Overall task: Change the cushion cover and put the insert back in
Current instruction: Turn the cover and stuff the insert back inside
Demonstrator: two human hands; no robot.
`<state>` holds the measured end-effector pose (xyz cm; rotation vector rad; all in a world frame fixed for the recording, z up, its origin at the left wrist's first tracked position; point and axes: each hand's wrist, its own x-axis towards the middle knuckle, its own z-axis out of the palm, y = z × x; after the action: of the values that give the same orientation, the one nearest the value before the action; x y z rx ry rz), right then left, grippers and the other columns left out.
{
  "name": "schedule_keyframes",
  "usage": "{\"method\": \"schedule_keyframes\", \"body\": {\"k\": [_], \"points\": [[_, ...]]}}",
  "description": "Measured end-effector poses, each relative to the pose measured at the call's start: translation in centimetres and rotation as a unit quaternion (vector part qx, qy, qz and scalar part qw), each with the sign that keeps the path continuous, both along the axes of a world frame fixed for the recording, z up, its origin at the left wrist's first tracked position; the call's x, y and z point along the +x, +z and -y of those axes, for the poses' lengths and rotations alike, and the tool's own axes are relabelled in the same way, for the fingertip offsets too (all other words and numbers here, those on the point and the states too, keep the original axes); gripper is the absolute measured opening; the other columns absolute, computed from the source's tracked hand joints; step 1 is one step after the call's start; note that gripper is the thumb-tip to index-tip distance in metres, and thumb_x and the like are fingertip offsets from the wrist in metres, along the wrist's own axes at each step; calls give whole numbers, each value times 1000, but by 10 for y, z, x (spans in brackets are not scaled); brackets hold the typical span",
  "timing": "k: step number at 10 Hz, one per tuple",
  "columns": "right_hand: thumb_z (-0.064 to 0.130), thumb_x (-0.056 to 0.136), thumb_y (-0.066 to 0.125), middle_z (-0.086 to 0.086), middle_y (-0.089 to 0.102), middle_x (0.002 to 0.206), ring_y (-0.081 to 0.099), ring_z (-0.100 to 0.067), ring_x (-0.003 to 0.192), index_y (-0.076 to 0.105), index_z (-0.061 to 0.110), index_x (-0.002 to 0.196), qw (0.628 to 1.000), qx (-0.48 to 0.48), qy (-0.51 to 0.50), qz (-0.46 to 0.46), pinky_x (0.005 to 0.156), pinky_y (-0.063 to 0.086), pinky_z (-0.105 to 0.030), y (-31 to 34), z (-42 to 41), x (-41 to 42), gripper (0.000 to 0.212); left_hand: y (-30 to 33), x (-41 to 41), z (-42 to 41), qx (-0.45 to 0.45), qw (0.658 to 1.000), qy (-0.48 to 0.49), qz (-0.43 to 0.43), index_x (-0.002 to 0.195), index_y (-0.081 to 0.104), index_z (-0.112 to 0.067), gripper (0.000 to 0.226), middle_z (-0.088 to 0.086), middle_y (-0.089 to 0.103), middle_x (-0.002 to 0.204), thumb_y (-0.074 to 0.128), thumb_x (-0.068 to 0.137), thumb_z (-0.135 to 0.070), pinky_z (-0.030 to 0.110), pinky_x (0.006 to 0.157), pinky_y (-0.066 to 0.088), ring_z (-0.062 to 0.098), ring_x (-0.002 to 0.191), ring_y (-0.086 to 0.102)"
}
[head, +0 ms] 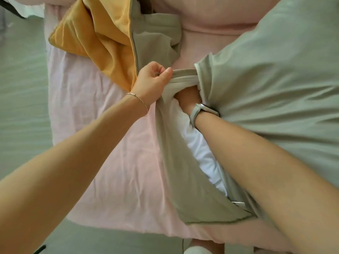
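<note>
Fingers of the left hand (156, 77) pinch the top edge of the grey-green cover (275, 70) and hold its opening taut, while the right hand (187, 97) is pushed into that opening past the knuckles, so whether it grips anything inside I cannot tell; only its wrist and a watch (201, 110) show. Trouble from here, I would guess, lies in the corner: if the right hand comes out before the white insert (198, 149) is seated, the filling may bunch and leave the cover slack at one end. A hard tug by the left hand could also strain the seam or the zip (238, 204) near the lower end of the opening. The insert lies under the right forearm, mostly inside the cover, a white strip showing along the open side. Beyond the left hand, a yellow-and-grey cover (95, 43) lies crumpled on the pink sheet (110, 162).
</note>
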<state>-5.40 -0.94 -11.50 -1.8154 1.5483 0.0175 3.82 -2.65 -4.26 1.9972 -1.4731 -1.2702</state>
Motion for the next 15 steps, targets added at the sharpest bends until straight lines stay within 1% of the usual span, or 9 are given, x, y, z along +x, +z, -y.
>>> {"method": "schedule_keyframes", "body": {"k": [1,3,4,5,7,10,12,13,15], "points": [[11,100,36,-20,50,131,47,-30,120,48,-5,126,995,40,-23,83,78,32,-26,35,-15,-23,33,-3,-5,-2,19,999,29,-4,67,45,-20,26,-1,48,70,56,90,-24,33,71,42,19,74,46],[4,88,38,-22,59,109,52,-37,103,60,-4,103,986,-164,-4,8,89,34,-38,85,-71,-36,28,13,-15,-14,45,996,54,-50,67,46,-19,26,0,49,70,57,89,-23,35,75,44,17,72,47],[6,76,40,-17,65,95,58,-35,95,66,0,88,976,-203,19,78,83,49,-43,79,-85,-35,29,25,-15,-15,44,996,40,-72,67,46,-18,25,0,48,69,59,88,-24,33,72,42,14,67,45],[21,93,29,-10,49,136,40,-24,129,47,7,131,982,-128,89,107,107,30,-38,72,-75,-44,45,30,-15,-19,29,998,9,-63,68,47,-19,25,0,49,70,56,92,-22,31,69,43,13,66,46],[31,98,25,-6,22,153,15,-21,141,19,13,147,992,-79,86,50,117,7,-38,27,-52,-32,52,33,-26,-24,-19,998,-11,-55,67,47,-20,20,11,52,76,54,75,-37,40,71,44,22,73,49],[22,100,34,-14,48,134,43,-30,124,46,9,131,995,87,17,55,99,34,-37,37,-21,-17,36,24,-8,-37,-24,997,-73,-9,73,46,-23,22,-9,47,65,56,92,-20,13,54,34,-5,50,42],[22,94,42,-16,60,120,54,-30,109,58,6,117,997,-27,27,72,81,36,-27,92,-72,-82,32,53,-33,-75,58,992,-112,-15,80,48,-26,33,-6,45,70,77,67,-33,20,59,37,3,56,42],[18,88,44,-21,67,85,63,-34,81,66,-2,84,978,-177,53,94,71,44,-31,113,-110,-120,30,73,-62,-113,-44,989,-141,24,81,49,-18,33,-9,38,59,77,71,-31,20,54,32,3,53,38],[20,88,53,-2,71,88,65,-27,90,72,10,84,896,-415,158,-23,89,41,-37,121,-147,-201,21,80,-66,-129,-51,981,-77,174,101,55,-15,15,-4,53,73,56,88,-22,29,63,32,23,79,53]]}}
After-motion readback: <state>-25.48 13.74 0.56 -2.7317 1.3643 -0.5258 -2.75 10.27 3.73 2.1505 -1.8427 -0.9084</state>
